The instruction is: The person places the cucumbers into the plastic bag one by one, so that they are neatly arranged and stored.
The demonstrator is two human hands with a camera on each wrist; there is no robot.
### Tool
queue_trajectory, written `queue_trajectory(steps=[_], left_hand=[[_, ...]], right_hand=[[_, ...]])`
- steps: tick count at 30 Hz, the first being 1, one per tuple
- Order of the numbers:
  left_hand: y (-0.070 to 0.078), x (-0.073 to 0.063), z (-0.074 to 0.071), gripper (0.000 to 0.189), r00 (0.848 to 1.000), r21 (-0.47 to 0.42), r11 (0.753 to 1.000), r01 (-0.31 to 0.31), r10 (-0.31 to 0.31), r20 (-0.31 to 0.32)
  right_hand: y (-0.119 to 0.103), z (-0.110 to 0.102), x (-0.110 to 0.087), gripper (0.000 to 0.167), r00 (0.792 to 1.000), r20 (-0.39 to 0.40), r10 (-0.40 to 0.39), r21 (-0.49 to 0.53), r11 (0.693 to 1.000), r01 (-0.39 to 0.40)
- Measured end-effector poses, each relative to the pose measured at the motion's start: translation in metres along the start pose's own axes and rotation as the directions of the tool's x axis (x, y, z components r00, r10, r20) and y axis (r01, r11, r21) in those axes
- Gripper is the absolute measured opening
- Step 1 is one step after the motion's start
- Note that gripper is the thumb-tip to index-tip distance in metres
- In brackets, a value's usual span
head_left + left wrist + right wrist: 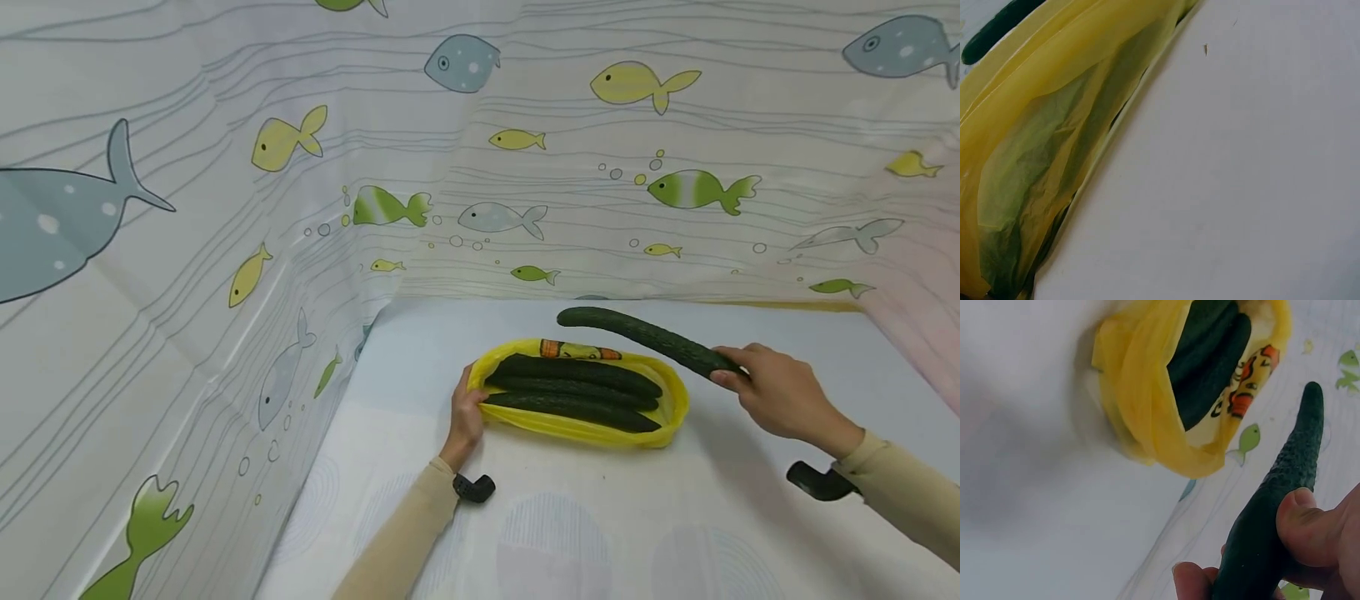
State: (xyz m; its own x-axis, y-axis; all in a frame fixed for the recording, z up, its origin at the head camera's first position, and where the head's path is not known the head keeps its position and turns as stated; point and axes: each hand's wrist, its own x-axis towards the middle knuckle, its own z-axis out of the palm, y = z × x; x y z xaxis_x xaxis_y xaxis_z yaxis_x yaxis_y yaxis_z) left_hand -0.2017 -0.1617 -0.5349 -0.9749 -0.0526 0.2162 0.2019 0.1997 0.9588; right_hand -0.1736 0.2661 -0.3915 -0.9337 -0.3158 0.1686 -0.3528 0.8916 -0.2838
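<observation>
A yellow plastic bag [573, 431] lies on the table with its mouth spread wide, and several dark green cucumbers [577, 387] lie side by side inside. My left hand [467, 417] grips the bag's left end by its rim. In the left wrist view the bag's thin side [1054, 131] fills the left, with green showing through; the left hand is out of that view. My right hand [776, 392] holds another cucumber [645, 333] by one end, its far end raised above the bag's back right rim. The right wrist view shows thumb and fingers around this cucumber [1272, 506].
White patterned cloth covers the table [555, 533]. A fish-printed sheet [570, 150] hangs behind and along the left side. Each wrist carries a black camera mount [474, 488]. A small dark speck [1205, 49] lies on the table near the bag.
</observation>
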Motion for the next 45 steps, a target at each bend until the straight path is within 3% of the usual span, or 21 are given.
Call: queue_trajectory(steps=[14,21,36,45], left_hand=[[0.001,0.0,0.002,0.068,1.0,-0.028,1.0,-0.008,0.008,-0.015],[0.002,0.001,0.002,0.068,1.0,-0.004,1.0,0.012,-0.012,-0.009],[0.004,0.0,0.001,0.067,1.0,-0.01,1.0,-0.005,0.005,-0.007],[0.003,-0.001,0.001,0.067,1.0,-0.01,1.0,-0.005,0.005,-0.016]], right_hand=[[-0.023,0.014,0.001,0.042,0.993,-0.035,-0.109,0.005,0.994,0.109],[-0.032,0.021,0.006,0.043,0.991,-0.014,-0.13,0.015,0.991,0.13],[-0.047,0.04,0.016,0.044,0.983,0.046,-0.175,0.07,0.983,0.172],[-0.055,0.062,0.026,0.04,0.974,0.039,-0.224,0.074,0.972,0.221]])
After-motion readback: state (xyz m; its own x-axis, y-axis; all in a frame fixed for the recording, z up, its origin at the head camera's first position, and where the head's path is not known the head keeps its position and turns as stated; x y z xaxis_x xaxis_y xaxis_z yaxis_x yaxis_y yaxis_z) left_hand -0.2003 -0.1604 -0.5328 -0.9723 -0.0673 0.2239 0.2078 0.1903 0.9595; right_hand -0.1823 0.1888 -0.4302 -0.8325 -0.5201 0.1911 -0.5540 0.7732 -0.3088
